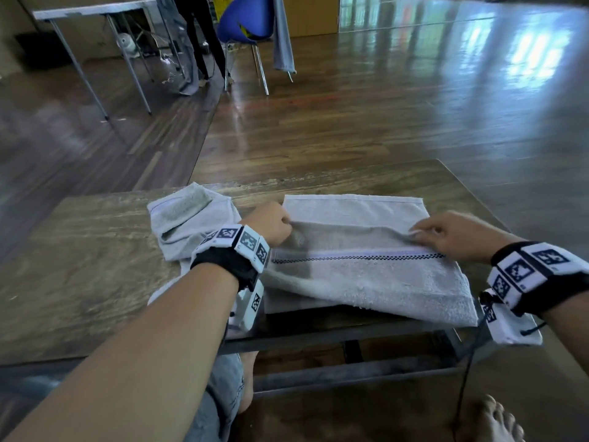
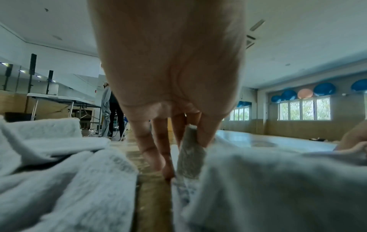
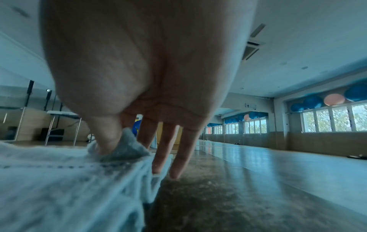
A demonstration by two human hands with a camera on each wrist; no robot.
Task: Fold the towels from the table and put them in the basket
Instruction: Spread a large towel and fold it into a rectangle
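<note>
A pale grey towel [image 1: 366, 275] with a dark checkered stripe lies half folded on the low wooden table [image 1: 79, 266], its near part hanging over the front edge. My left hand [image 1: 271, 223] pinches the towel's folded edge at the left corner [image 2: 190, 150]. My right hand [image 1: 446, 231] pinches the same edge at the right corner [image 3: 127, 146], thumb pressed into the cloth, other fingers pointing down to the table. A second towel [image 1: 188, 224] lies crumpled to the left, behind my left wrist. No basket is in view.
Beyond the table's far edge is shiny wooden floor [image 1: 382, 106]. A folding table [image 1: 92, 14], a blue chair [image 1: 245, 20] and a standing person's legs [image 1: 204, 36] are far back left. My knee and bare feet [image 1: 490, 419] are below the table's front edge.
</note>
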